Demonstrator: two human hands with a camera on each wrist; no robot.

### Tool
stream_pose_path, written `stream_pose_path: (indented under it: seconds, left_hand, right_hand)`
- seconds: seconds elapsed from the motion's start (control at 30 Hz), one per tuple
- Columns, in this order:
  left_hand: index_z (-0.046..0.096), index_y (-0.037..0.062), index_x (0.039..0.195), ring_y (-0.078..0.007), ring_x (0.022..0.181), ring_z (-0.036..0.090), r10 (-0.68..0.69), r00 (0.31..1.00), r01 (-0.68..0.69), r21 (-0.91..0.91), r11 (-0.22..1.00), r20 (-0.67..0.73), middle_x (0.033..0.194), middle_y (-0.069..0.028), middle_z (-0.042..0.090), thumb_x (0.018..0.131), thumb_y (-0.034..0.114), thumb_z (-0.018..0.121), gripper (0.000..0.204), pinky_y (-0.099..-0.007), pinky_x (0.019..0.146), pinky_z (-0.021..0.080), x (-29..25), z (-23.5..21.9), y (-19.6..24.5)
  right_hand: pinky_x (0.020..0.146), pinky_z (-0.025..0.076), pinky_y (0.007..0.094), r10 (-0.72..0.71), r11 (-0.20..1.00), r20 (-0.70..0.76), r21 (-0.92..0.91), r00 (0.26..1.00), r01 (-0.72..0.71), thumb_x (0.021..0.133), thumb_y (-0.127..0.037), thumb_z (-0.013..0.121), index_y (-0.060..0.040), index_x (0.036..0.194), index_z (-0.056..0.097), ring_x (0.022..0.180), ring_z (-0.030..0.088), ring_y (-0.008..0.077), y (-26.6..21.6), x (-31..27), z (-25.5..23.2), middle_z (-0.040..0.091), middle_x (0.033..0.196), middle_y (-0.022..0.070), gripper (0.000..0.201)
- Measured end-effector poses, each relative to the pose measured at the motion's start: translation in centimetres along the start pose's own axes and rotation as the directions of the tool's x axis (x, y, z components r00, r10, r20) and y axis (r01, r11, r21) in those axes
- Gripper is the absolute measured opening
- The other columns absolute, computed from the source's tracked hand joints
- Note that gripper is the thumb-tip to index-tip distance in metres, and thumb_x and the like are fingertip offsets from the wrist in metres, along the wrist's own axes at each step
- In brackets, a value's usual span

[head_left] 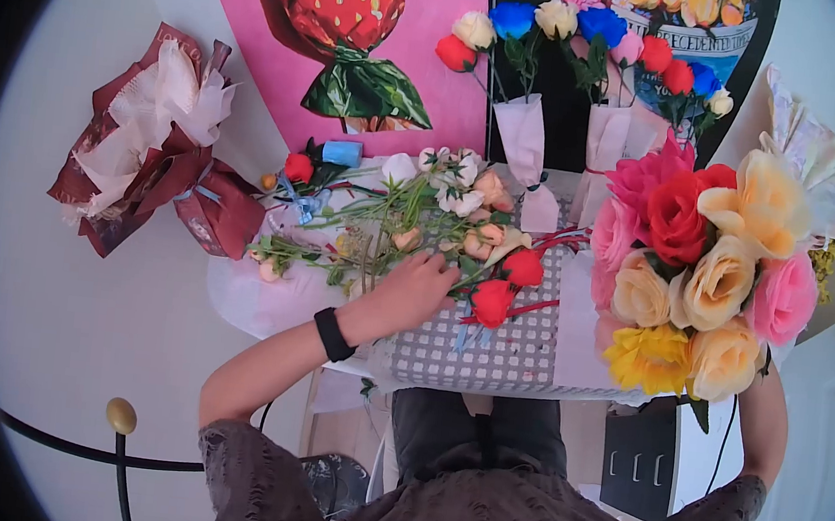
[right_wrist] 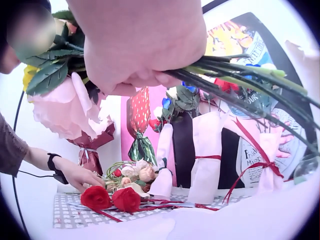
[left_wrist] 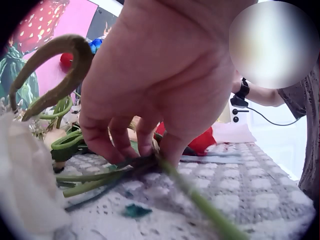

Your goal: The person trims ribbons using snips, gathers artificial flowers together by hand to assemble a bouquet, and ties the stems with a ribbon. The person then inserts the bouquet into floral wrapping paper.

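My left hand (head_left: 412, 295) is down on the flower pile, left of two red roses (head_left: 492, 302); in the left wrist view its curled fingers (left_wrist: 120, 135) pinch green stems (left_wrist: 200, 205) just above the checked cloth (left_wrist: 260, 200). My right hand (right_wrist: 142, 45) grips a bundle of green stems (right_wrist: 250, 80), raised over the table's right side. Its large bouquet (head_left: 717, 279) of pink, red, cream and yellow blooms hides that hand in the head view. A pale pink rose (right_wrist: 65, 107) hangs beside the right wrist.
Wrapped small bouquets (head_left: 522, 140) lean at the back against the posters. A maroon-wrapped bouquet (head_left: 147, 144) is at the left. White and peach flowers (head_left: 460, 184) lie mid-table near a blue roll (head_left: 341, 154). A pale paper sheet (head_left: 586, 337) lies under the large bouquet.
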State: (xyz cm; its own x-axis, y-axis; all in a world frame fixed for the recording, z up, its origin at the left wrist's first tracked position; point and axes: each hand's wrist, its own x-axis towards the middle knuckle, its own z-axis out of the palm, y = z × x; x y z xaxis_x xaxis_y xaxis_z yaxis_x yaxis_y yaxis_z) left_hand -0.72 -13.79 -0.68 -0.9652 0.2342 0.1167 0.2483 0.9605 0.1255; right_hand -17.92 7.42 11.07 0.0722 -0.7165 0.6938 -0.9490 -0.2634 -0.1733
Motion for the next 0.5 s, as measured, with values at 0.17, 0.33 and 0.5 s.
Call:
stream_pose_path:
  seconds: [0.17, 0.33, 0.5]
  left_hand:
    - [0.053, 0.0018, 0.100, -0.0347, 0.086, 0.059, -0.048, 0.996, 0.038, -0.140, 0.989, -0.071, 0.089, -0.0152, 0.060, 0.086, 0.018, 0.062, 0.023, -0.0440, 0.072, 0.046, 1.6, -1.9, -0.1]
    - [0.053, 0.0016, 0.102, -0.0289, 0.073, 0.064, -0.084, 0.971, 0.021, -0.275, 0.961, -0.222, 0.080, -0.0143, 0.064, 0.090, 0.016, 0.058, 0.020, -0.0405, 0.063, 0.047, 2.1, -4.6, -0.2]
    - [0.051, 0.0014, 0.111, -0.0125, 0.072, 0.062, -0.262, 0.951, 0.048, -0.761, 0.647, -0.163, 0.088, -0.0076, 0.066, 0.095, 0.011, 0.052, 0.019, -0.0264, 0.068, 0.048, 3.3, -4.8, -2.6]
  right_hand:
    - [0.059, 0.042, 0.0304, 0.053, 0.994, -0.033, 0.092, 0.998, -0.050, 0.084, -0.021, 0.064, -0.0111, 0.099, 0.056, 0.068, 0.053, 0.0206, 0.5, -0.6, 0.9, 0.056, 0.089, 0.0030, 0.020]
    - [0.058, 0.041, 0.0299, 0.103, 0.979, -0.062, 0.185, 0.993, -0.090, 0.084, -0.021, 0.063, -0.0112, 0.098, 0.055, 0.067, 0.052, 0.0197, 0.9, -0.9, 1.8, 0.055, 0.087, 0.0025, 0.018]
    - [0.057, 0.039, 0.0293, 0.145, 0.953, -0.091, 0.279, 0.985, -0.114, 0.085, -0.021, 0.062, -0.0113, 0.097, 0.055, 0.066, 0.051, 0.0188, 1.0, -0.8, 2.9, 0.054, 0.085, 0.0019, 0.017]
